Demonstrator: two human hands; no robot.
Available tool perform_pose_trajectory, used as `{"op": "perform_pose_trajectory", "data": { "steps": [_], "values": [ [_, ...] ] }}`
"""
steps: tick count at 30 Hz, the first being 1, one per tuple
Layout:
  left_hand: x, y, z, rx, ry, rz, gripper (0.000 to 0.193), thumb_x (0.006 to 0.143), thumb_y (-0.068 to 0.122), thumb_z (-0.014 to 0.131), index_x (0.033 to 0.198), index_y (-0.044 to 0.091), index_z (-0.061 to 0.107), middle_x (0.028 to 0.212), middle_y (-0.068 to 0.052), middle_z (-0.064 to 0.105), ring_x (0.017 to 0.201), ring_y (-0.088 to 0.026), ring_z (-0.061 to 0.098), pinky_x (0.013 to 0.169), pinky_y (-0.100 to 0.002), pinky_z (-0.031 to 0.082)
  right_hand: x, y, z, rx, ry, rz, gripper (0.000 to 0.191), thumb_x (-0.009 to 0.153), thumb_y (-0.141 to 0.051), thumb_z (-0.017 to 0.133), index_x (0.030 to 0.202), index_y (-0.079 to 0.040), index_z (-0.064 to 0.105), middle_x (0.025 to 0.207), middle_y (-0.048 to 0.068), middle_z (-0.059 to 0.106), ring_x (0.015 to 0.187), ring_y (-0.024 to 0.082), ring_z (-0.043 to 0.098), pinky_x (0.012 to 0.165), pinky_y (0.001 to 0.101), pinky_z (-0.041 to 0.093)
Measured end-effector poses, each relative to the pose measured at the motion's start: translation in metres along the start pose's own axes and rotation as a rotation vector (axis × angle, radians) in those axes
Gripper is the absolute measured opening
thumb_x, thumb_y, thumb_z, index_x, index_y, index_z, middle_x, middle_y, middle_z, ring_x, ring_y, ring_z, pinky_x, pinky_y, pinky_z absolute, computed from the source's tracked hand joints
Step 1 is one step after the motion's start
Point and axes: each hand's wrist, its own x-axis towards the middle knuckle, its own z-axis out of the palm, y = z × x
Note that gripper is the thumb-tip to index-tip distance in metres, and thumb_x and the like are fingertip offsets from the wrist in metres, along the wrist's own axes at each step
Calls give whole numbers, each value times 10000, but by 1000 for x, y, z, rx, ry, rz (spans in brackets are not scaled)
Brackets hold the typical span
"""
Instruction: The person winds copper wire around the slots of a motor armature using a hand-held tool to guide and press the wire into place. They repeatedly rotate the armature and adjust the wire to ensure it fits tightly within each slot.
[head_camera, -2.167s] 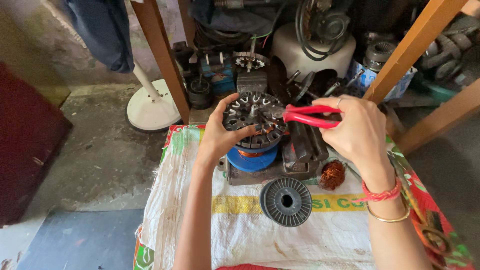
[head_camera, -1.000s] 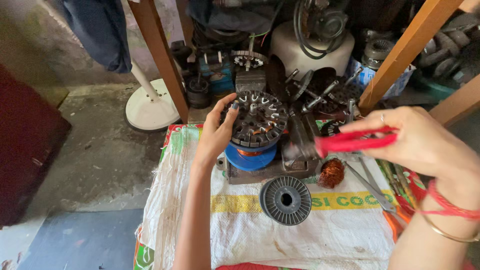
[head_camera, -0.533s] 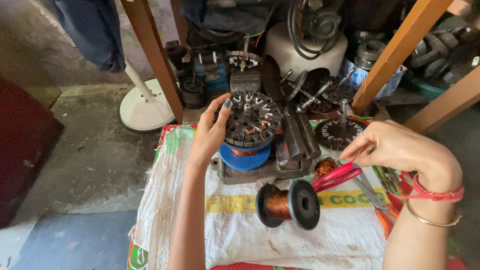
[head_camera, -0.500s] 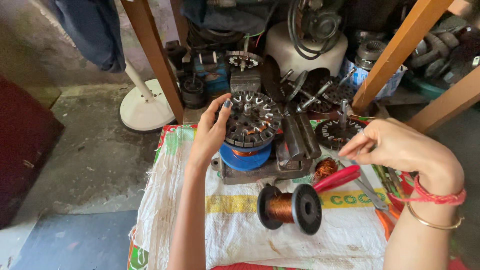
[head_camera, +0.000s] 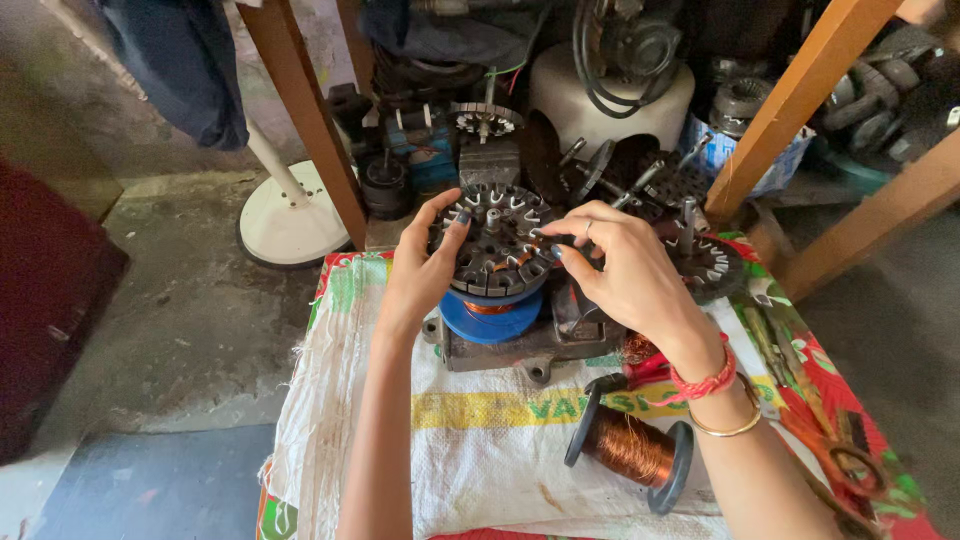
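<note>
My left hand (head_camera: 425, 275) and right hand (head_camera: 625, 275) are flanking the stator (head_camera: 497, 240); the spool (head_camera: 630, 445) is lying before it on the worktop (head_camera: 480, 440).

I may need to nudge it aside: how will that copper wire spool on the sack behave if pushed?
The spool lies on its side on round flanges, so it probably rolls. Packed with wire, likely heavy. The woven sack may grip it slightly.

your left hand (head_camera: 420, 285) and right hand (head_camera: 625, 275) grip a dull grey metal stator (head_camera: 495, 240) with copper glints, over a glossy blue plastic spool (head_camera: 492, 318). the wire reel (head_camera: 630, 445) shines coppery between matt black flanges. the woven sack (head_camera: 480, 440) looks coarse, the wooden legs (head_camera: 305, 110) smooth.
</note>
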Motion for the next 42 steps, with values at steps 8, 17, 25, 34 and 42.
{"op": "perform_pose_trajectory", "data": {
  "steps": [8, 17, 25, 34, 42],
  "values": [
    [-3, -4, 3, 331, 122, 343, 386, 996, 219, 642, 1358, 90, 615, 1364, -190, 611, 1272, -330, 587, 1072, -396, 448, -1, 0, 5, 28, 21, 96, 135, 873, -61, 717, 994, -20, 759, 770, 119, 674, 550, 187, 601, 541, 337, 480],
    [1, -2, 6, 115, 104, 310, 698, 899, 159, 713, 1507, 63, 385, 1332, -210, 622, 1203, -304, 641, 1025, -375, 481, -2, -10, -12, -41, -112, 171, 141, 831, -93, 713, 935, -8, 755, 644, 128, 667, 463, 195, 551, 497, 356, 442],
    [-49, 92, 3, 643, 112, 119, 311, 950, 297, 742, 1061, 10, 693, 958, -164, 744, 858, -259, 693, 787, -388, 534, 1, 1, -12, -34, -172, 154, 189, 785, -87, 710, 945, 5, 751, 622, 132, 678, 494, 156, 630, 528, 320, 490],
    [-81, 78, 75, 832, -869, 84, 539, 833, 480, 747, 1065, -5, 721, 1015, -244, 717, 1001, -383, 681, 891, -466, 537, 1, 14, -3, -20, -176, 224, 192, 812, -77, 695, 979, -4, 757, 679, 156, 715, 564, 201, 696, 582, 338, 532],
    [-59, -4, 95, 698, -1058, -185, 395, 865, 113, 565, 1242, 5, 617, 1000, -222, 755, 838, -307, 822, 761, -405, 659, 1, 21, 0, -47, -200, 209, 213, 812, -82, 698, 1003, -8, 757, 737, 168, 732, 618, 220, 718, 636, 346, 550]
  ]
}}
